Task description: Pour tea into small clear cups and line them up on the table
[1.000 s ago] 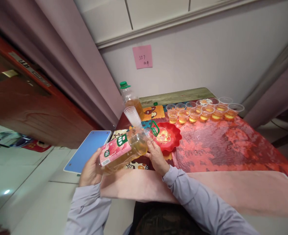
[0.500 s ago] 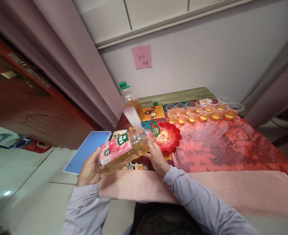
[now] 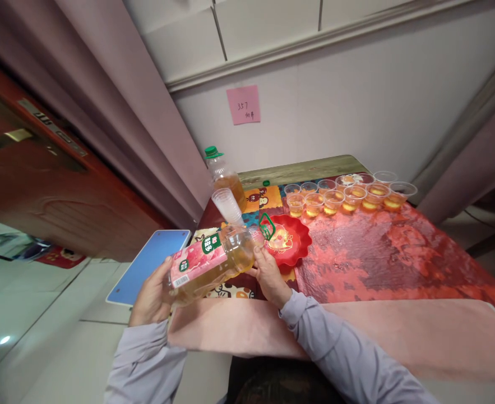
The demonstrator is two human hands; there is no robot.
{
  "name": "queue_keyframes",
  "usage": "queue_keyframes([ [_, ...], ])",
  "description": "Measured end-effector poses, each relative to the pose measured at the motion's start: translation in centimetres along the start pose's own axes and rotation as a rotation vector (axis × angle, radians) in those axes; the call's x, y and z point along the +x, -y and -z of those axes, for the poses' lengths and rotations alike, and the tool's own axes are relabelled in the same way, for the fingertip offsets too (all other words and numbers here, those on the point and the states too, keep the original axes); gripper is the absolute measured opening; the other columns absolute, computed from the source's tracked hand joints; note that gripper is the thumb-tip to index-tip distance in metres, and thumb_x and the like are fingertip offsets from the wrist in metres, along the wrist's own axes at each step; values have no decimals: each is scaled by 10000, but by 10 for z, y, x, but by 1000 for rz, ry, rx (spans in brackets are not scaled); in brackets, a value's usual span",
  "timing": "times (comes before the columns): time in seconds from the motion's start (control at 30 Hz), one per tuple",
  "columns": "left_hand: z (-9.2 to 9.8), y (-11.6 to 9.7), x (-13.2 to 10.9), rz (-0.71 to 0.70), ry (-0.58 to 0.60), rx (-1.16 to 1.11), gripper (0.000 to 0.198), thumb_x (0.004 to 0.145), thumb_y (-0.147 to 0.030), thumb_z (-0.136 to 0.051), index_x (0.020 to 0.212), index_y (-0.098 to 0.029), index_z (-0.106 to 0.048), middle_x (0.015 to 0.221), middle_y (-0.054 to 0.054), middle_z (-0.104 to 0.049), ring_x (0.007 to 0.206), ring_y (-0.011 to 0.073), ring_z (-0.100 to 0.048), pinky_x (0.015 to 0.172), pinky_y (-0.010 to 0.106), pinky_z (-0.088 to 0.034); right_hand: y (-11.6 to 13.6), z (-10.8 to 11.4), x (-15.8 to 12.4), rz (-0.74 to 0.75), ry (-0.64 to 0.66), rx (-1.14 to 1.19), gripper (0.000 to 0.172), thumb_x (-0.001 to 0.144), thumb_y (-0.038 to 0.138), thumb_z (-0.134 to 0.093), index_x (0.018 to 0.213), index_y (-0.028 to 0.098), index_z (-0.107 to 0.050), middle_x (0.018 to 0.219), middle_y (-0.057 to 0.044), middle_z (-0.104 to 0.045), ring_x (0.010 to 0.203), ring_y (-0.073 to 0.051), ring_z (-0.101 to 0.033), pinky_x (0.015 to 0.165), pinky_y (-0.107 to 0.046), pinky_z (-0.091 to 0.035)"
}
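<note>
A large clear juice bottle (image 3: pixel 207 261) with a pink label lies tilted in the air, its base low at the left and its neck to the right. My left hand (image 3: pixel 152 294) is closed around the base end. My right hand (image 3: pixel 269 275) grips the bottle near its neck, fingers partly hidden behind it. A green carrying ring (image 3: pixel 267 227) hangs at the neck, above a red scalloped tray (image 3: pixel 295 255). Pale yellow liquid shows inside the bottle. Whether a cap sits on its mouth, I cannot tell.
Several clear cups (image 3: pixel 349 197) of yellow drink stand in rows at the back right. A stack of cups (image 3: pixel 227 205) and a second juice bottle (image 3: pixel 230 182) stand at the back left. A green cap (image 3: pixel 266 183) lies near the wall. A blue stool (image 3: pixel 146 269) stands left.
The view has tipped slightly, so the table and its things sit a little lower in the picture. Both hands keep their hold on the bottle, which has barely moved.
</note>
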State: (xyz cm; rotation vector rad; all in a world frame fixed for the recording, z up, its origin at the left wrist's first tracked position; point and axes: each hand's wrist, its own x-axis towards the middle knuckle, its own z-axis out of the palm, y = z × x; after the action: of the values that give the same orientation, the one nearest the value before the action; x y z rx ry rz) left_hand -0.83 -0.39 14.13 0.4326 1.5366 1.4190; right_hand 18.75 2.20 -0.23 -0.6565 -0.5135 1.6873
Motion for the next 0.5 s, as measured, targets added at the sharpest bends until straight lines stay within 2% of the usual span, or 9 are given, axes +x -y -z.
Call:
queue_keyframes([
  [0.17, 0, 0, 2, -10, 15, -13, 206, 1027, -94, -572, 962, -111, -767, 810, 72, -838, 604, 200, -787, 649, 275, -673, 2, -1, -1, -7, 7, 8, 677, 837, 722, -781, 1349, 288, -687, 1391, -61, -757, 1277, -301, -726, 1028, -497, -649],
  [0.5, -5, -3, -3, 4, -2, -6, 209, 1021, -97, -571, 926, -123, -755, 786, 64, -829, 596, 191, -781, 635, 257, -663, 2, -1, -1, -10, 4, 2, 672, 842, 734, -769, 1331, 281, -686, 1372, -72, -763, 1271, -307, -730, 1039, -521, -641],
])
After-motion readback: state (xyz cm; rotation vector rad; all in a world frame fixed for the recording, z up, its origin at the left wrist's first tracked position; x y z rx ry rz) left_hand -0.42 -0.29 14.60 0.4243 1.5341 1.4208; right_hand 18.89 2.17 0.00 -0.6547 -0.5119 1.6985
